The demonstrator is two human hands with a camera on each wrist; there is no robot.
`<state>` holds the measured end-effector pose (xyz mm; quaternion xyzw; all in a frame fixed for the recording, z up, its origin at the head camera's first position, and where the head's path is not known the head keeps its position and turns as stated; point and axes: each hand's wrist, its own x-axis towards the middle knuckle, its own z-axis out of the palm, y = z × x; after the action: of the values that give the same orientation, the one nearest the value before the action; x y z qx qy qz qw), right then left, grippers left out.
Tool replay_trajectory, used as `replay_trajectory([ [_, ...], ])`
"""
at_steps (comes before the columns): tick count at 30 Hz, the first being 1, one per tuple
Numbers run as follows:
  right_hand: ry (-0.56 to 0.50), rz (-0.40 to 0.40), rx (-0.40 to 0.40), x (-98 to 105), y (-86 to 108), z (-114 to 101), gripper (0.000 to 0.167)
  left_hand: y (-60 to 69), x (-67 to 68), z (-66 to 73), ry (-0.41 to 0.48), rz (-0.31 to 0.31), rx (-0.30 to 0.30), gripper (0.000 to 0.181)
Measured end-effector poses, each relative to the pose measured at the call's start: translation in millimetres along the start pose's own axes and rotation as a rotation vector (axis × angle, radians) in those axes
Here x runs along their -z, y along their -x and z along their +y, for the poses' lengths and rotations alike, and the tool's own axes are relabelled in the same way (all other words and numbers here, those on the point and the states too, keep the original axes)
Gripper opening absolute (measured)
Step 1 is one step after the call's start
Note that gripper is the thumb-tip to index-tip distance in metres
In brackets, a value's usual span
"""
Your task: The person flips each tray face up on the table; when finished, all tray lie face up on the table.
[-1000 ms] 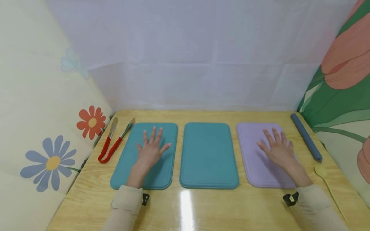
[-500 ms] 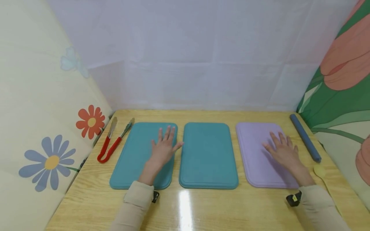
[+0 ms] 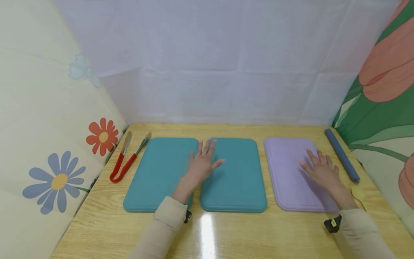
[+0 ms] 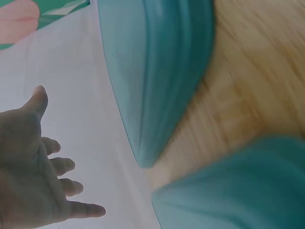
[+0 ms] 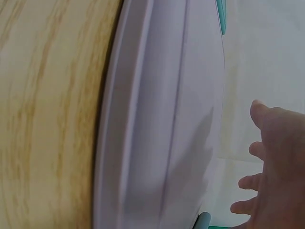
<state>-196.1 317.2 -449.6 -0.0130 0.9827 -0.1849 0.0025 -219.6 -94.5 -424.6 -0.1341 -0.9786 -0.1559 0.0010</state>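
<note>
My left hand hovers with spread fingers over the gap between the left teal rectangular board and the middle teal rectangular board. In the left wrist view the same hand is held clear of both boards, palm visible and holding nothing. Over the right part of the lilac rectangular board is my right hand, fingers apart and holding nothing. Its shadow falls on the lilac board in the right wrist view, where the hand appears raised above the surface.
Red-handled tongs lie spread at the table's left. Along the right side lie a dark blue rod and a pale yellow spoon, its handle partly behind the right arm. Cloth hangs behind the wooden table.
My left hand has moved right, from over the left teal board to the gap beside the middle one. My right hand has drifted slightly right and nearer. The boards have stayed put.
</note>
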Motion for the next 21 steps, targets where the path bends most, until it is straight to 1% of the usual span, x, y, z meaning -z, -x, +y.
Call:
replay_trajectory([
  [4, -0.013, 0.0, 0.001, 1.1, 2.3, 2.0, 0.074, -4.9, -6.0, 18.1, 0.026, -0.004, -0.064, 0.079],
  [8, -0.018, 0.004, 0.002, 1.3, 2.5, 4.1, 0.073, -10.3, -11.9, 38.4, 0.026, 0.003, -0.119, 0.079],
  [11, -0.015, 0.002, 0.005, 0.9, 1.7, 5.6, 0.074, -14.6, -17.5, 53.4, 0.002, -0.011, -0.125, 0.079],
  [16, -0.001, -0.01, -0.004, -0.3, 2.5, 7.8, 0.075, -19.2, -27.9, 76.6, -0.006, -0.067, -0.129, 0.081],
  [18, 0.001, -0.016, -0.01, -0.6, 3.3, 8.1, 0.075, -20.6, -31.8, 85.2, 0.005, -0.08, -0.147, 0.082],
  [21, 0.007, -0.016, -0.008, -0.6, 3.5, 8.2, 0.074, -23.1, -36.6, 96.3, -0.003, -0.087, -0.191, 0.083],
])
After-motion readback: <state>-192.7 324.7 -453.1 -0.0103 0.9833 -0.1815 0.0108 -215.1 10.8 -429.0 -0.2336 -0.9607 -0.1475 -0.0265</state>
